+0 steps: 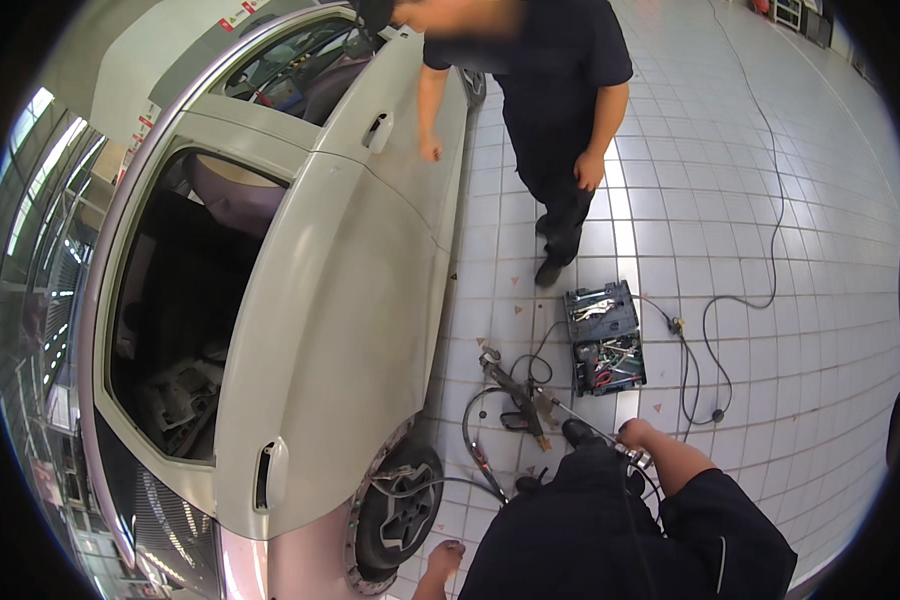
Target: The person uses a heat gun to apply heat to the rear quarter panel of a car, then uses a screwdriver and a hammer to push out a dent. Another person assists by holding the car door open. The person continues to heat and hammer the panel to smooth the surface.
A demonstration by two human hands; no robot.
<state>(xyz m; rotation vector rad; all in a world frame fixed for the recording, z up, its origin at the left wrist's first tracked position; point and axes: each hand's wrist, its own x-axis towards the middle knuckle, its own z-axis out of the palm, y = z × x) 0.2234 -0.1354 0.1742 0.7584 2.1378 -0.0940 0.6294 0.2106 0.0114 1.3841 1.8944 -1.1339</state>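
Observation:
My left hand (446, 557) is beside the car's rear wheel (406, 515), its fingers curled in with nothing showing in them. My right hand (634, 433) closes at the upper end of a slim metal rod tool (582, 418) with shiny fittings; part of the grip is hidden. The rod slants down toward a dark tool with a hose and a pistol-like grip (518, 412) on the floor by my shoe. Left of me stands a car with bare grey-green door panels (320, 330) and pinkish bodywork (310, 555). Its rear side window opening (190, 300) shows a stripped interior.
A co-worker in dark clothes (550, 90) stands ahead beside the front door, arms lowered. An open black toolbox (608, 340) with hand tools sits on the tiled floor. A cable (730, 300) snakes across the tiles at right; a hose (470, 425) curves near the wheel.

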